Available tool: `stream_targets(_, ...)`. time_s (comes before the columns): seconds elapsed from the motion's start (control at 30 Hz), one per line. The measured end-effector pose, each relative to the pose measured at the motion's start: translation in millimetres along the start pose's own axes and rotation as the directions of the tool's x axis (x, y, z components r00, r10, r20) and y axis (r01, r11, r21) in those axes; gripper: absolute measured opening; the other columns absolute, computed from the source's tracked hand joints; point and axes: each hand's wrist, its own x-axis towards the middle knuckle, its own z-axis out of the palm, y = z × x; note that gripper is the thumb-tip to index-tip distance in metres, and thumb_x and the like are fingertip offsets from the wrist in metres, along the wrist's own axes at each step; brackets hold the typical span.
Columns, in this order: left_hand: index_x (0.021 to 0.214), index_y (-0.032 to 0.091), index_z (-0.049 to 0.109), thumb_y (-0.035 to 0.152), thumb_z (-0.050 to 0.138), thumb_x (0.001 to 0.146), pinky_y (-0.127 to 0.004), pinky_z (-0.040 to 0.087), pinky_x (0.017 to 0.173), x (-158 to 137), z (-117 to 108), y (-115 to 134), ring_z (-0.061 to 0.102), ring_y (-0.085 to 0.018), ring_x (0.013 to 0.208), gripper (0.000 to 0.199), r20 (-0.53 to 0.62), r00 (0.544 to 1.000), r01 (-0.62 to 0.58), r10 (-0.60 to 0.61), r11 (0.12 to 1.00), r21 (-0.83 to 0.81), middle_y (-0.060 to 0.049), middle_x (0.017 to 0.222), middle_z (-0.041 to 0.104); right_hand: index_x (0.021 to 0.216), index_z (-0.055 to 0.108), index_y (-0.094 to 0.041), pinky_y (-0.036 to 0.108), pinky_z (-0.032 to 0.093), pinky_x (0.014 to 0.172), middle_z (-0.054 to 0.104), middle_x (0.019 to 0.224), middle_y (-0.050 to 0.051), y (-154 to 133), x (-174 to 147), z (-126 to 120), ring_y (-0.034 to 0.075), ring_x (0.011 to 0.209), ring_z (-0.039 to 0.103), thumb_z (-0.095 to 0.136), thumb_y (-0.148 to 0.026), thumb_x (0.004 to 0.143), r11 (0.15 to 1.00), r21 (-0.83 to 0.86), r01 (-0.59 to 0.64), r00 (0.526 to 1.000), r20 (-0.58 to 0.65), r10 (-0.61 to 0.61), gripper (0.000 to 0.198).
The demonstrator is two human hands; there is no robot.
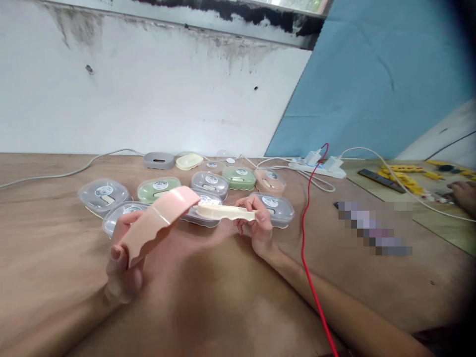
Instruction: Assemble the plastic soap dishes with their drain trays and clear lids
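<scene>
My left hand [124, 270] grips a pink plastic soap dish part [159, 223] with a wavy edge, tilted up on its side. My right hand [259, 225] pinches a cream soap dish part [223, 213], also wavy-edged and held nearly level. Its left end comes close to the pink part's right end; whether they touch I cannot tell. Behind both hands stand several lidded soap boxes, among them a grey one [277, 210], a green one [159, 186] and a pink one [270, 181]. Their clear lids carry round labels. The parts hide some boxes behind them.
By the wall lie a grey tray [158, 160] and a cream tray [189, 161]. A red cable [305, 233] crosses over my right forearm from a white power strip [330, 170]. At far right, another person's hand [464, 196] is near yellow pieces [405, 181]. A pixelated object [372, 229] lies nearby.
</scene>
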Motion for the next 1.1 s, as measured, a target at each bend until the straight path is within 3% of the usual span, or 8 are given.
stream_targets(0.07,0.124,0.034,0.066,0.079,0.047,0.098,-0.04,0.065,0.076,-1,2,-3,0.073,-0.028,0.102,0.055,-0.079,0.996,-0.034,0.034,0.999,0.005,-0.002,0.11,0.076,0.082,0.045,-0.026,0.026,0.032,0.041,0.06,0.086,0.001,1,-1,-2,0.014,0.054,0.048,0.059,-0.074,0.093,0.994,-0.09,0.058,0.998,0.011,-0.057,0.051)
stream_targets(0.13,0.125,0.036,0.064,0.077,0.051,0.099,-0.041,0.065,0.08,-2,3,-6,0.073,-0.029,0.108,0.05,-0.056,0.997,-0.049,0.05,0.998,0.026,-0.001,0.117,0.075,0.082,0.046,-0.026,0.029,0.038,0.048,0.059,0.087,0.003,-1,-1,-5,0.017,0.061,0.049,0.057,-0.074,0.092,0.968,-0.193,0.158,0.986,0.091,-0.143,0.05)
stream_targets(0.27,0.13,0.035,0.06,0.068,0.055,0.102,-0.051,0.06,0.102,-4,-3,-10,0.064,-0.036,0.132,0.043,0.161,0.985,-0.089,0.069,0.989,0.12,-0.005,0.143,0.067,0.084,0.047,-0.028,0.039,0.048,0.065,0.061,0.089,0.005,-8,-1,-7,0.024,0.075,0.056,0.07,-0.067,0.081,0.857,-0.315,0.408,0.856,0.458,-0.239,0.045)
stream_targets(0.37,0.137,0.033,0.056,0.056,0.054,0.107,-0.06,0.048,0.115,-3,-11,-12,0.054,-0.04,0.146,0.038,0.316,0.946,-0.139,0.072,0.971,0.195,-0.01,0.156,0.058,0.091,0.05,-0.029,0.036,0.047,0.063,0.061,0.088,0.002,-14,-4,-5,0.022,0.072,0.056,0.08,-0.06,0.073,0.829,-0.353,0.433,0.792,0.589,-0.163,0.047)
stream_targets(0.53,0.135,0.028,0.052,0.041,0.07,0.099,-0.056,0.049,0.111,-1,-14,-8,0.056,-0.041,0.142,0.042,0.451,0.886,-0.266,0.106,0.913,0.308,-0.017,0.156,0.056,0.116,0.051,-0.028,0.03,0.046,0.059,0.066,0.088,-0.003,-16,-6,-5,0.017,0.064,0.06,0.094,-0.06,0.063,0.827,-0.399,0.396,0.792,0.604,-0.088,0.074)
stream_targets(0.67,0.133,0.027,0.05,0.034,0.075,0.09,-0.053,0.051,0.107,0,-13,-6,0.06,-0.039,0.136,0.051,0.501,0.854,-0.358,0.14,0.856,0.372,-0.018,0.152,0.057,0.129,0.047,-0.029,0.034,0.056,0.07,0.073,0.106,0.003,-16,-5,-7,0.024,0.082,0.074,0.101,-0.052,0.058,0.848,-0.4,0.347,0.788,0.615,-0.033,0.093)
stream_targets(0.83,0.133,0.026,0.051,0.023,0.076,0.078,-0.056,0.052,0.107,3,-10,-4,0.059,-0.04,0.135,0.06,0.558,0.811,-0.465,0.173,0.77,0.437,-0.017,0.144,0.062,0.165,0.026,-0.033,0.042,0.06,0.085,0.079,0.117,0.006,-16,-2,-8,0.032,0.102,0.078,0.101,-0.044,0.061,0.835,-0.416,0.36,0.725,0.688,0.031,0.128)
stream_targets(1.1,0.132,0.029,0.052,0.023,0.075,0.074,-0.054,0.053,0.108,2,-6,-4,0.062,-0.039,0.13,0.063,0.596,0.791,-0.458,0.135,0.777,0.432,-0.011,0.141,0.062,0.16,0.05,-0.035,0.051,0.058,0.096,0.072,0.142,0.012,-18,-2,-6,0.039,0.12,0.072,0.101,-0.053,0.058,0.732,-0.472,0.491,0.705,0.709,-0.015,0.116)
